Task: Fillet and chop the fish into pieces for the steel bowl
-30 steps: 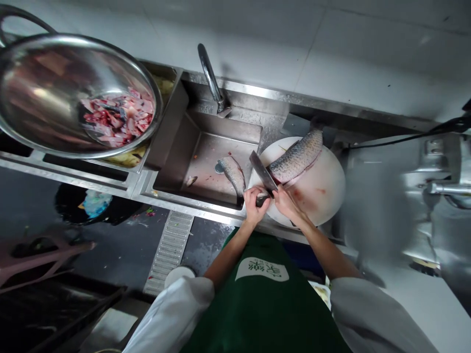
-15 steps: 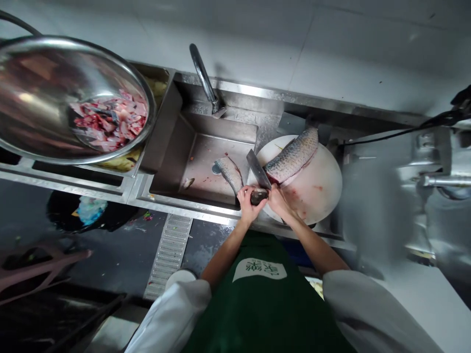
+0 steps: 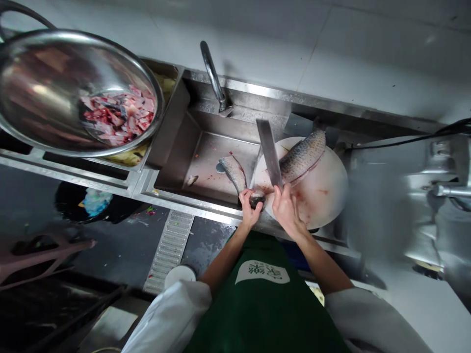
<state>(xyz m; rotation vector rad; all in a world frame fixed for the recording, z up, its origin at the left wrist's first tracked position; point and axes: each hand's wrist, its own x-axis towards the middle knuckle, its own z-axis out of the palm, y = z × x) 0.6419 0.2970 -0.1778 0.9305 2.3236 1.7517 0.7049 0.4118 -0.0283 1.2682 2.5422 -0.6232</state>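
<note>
My left hand (image 3: 249,210) is closed around a dark, rounded fish head (image 3: 257,197) at the left edge of the round white cutting board (image 3: 333,196). In my right hand (image 3: 286,211) is a cleaver (image 3: 270,149), gripped near its handle, with the blade pointing away from me and slightly blurred. Behind the blade lies a large scaly fish body (image 3: 304,156), its cut end toward the cleaver. Blood smears mark the board. A smaller fish piece (image 3: 234,172) rests in the sink (image 3: 209,147), just beyond my left hand.
A large steel bowl (image 3: 44,113) of cut fish pieces (image 3: 121,115) stands at the left, above a tray of yellowish food (image 3: 128,156). The faucet (image 3: 213,78) rises behind the sink. A black bin (image 3: 68,206) sits on the floor.
My right hand and the cleaver have lifted, and the blade now stands more upright. The fish head has turned in my left hand. The whole view has shifted slightly.
</note>
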